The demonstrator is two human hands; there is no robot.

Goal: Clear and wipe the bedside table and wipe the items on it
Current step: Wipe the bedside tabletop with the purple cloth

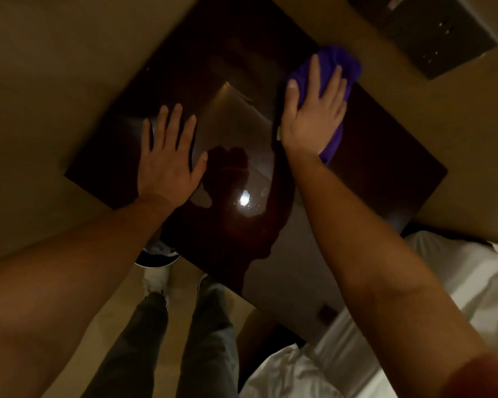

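Dark glossy bedside table (371, 173), top reflecting a light. Lying on it, near the far edge: a purple cloth (342, 64), perhaps crumpled.

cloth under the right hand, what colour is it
Purple. The cloth lies under the right hand in the head view.

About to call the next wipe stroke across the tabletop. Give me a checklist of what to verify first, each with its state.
1. Purple cloth under right hand: ok, fingers pressed flat on it.
2. Cloth on the bedside table: ok, near its far edge.
3. Left hand bracing: ok, flat on the top.
4. Top cleared of items: ok, none visible.
5. Surface already clean: cannot tell, dim and glossy.
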